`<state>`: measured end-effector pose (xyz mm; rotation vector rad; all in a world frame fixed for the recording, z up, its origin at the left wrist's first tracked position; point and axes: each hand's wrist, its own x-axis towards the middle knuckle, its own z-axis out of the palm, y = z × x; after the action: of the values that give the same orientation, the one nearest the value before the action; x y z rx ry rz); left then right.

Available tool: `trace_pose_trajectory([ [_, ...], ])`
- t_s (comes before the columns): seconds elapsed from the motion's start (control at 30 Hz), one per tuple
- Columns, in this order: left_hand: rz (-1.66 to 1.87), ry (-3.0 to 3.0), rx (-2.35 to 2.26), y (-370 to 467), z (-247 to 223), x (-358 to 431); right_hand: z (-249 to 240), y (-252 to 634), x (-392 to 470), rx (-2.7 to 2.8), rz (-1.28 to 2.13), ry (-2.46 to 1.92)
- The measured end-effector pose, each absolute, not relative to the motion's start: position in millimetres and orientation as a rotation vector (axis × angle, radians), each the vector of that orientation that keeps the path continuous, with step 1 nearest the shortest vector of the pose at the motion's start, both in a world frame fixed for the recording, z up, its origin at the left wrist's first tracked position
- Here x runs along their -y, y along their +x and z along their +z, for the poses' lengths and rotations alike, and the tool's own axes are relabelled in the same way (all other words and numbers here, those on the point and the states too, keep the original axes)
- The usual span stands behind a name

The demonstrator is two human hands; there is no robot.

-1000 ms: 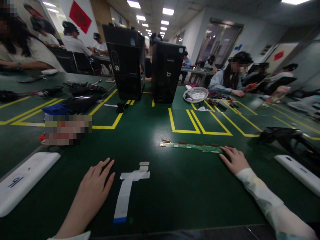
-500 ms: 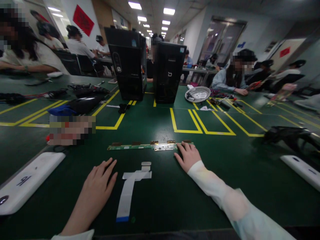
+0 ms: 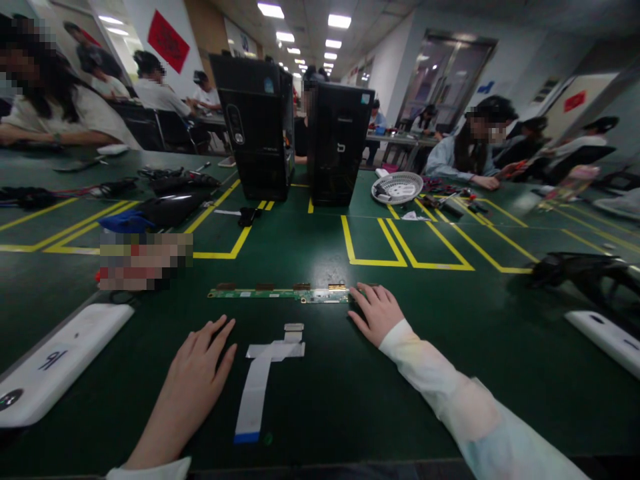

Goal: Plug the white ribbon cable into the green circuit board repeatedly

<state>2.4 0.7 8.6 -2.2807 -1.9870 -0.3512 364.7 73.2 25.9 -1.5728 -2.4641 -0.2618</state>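
A long, narrow green circuit board (image 3: 273, 293) with copper-brown tabs along its far edge lies flat across the table. The fingers of my right hand (image 3: 379, 313) rest over its right end, hiding that part; the hand is spread and does not wrap round the board. My left hand (image 3: 196, 363) lies palm down on the table, fingers stretched out, touching no object. Between my hands and nearer to me is a white flat ribbon cable (image 3: 254, 393) with a blue end, a connector at its far end and a clear strip across it.
Two black computer towers (image 3: 336, 143) stand upright beyond the board. A white basket (image 3: 397, 188) holds small parts. White oblong devices (image 3: 65, 363) lie at both sides. Cables and a blue-black bundle (image 3: 150, 215) are at left. A black object (image 3: 580, 277) sits at right. People sit around.
The circuit board has slid slightly left, its right end still under my right hand's fingers. My left hand and the ribbon cable have stayed in place.
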Motion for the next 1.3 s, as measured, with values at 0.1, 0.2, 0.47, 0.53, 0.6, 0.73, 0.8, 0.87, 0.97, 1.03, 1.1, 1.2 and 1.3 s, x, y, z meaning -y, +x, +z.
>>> trace_pose_trajectory([
  [0.1, -0.365, -2.273, 2.012, 3.7, 10.1, 0.8, 17.5, 387.2, -85.8, 2.550, -0.117, -1.169],
  [0.2, -0.394, -2.270, 2.017, 4.1, 10.5, 1.4, 10.0, 400.6, -95.4, 2.513, 0.004, -1.013],
  [0.47, -0.452, -2.297, 1.997, 1.3, 8.6, -0.4, -2.3, 396.9, -95.3, 2.526, 0.012, -0.963],
  [0.53, -0.501, -2.354, 1.965, 3.7, 11.4, 0.6, -3.0, 394.5, -94.1, 2.523, -0.002, -0.964],
  [0.6, -0.524, -2.469, 1.891, 9.8, 17.2, 2.6, -1.3, 391.6, -93.4, 2.518, -0.014, -0.971],
  [0.73, -0.468, -2.750, 1.637, 32.0, 35.1, 5.0, 6.9, 384.4, -94.1, 2.522, -0.016, -0.986],
  [0.8, -0.406, -2.845, 1.539, 44.5, 43.2, 3.6, 10.6, 381.5, -95.0, 2.527, -0.010, -0.986],
  [0.87, -0.332, -2.906, 1.480, 55.7, 48.1, 0.5, 12.9, 380.4, -95.8, 2.535, -0.002, -0.974],
  [0.97, -0.288, -2.972, 1.417, 70.7, 50.2, -5.2, 13.5, 381.6, -96.0, 2.543, 0.022, -0.962],
  [1.03, -0.295, -3.017, 1.371, 81.8, 50.5, -8.9, 12.7, 383.1, -95.8, 2.540, 0.043, -0.964],
  [1.1, -0.279, -3.050, 1.340, 95.4, 51.4, -12.7, 11.8, 384.1, -95.5, 2.531, 0.058, -0.967],
  [1.2, -0.222, -3.043, 1.325, 118.8, 52.8, -19.7, 11.5, 384.7, -95.1, 2.524, 0.067, -0.962],
  [1.3, -0.202, -3.011, 1.346, 138.7, 50.5, -26.3, 12.2, 384.7, -94.5, 2.518, 0.082, -0.956],
])
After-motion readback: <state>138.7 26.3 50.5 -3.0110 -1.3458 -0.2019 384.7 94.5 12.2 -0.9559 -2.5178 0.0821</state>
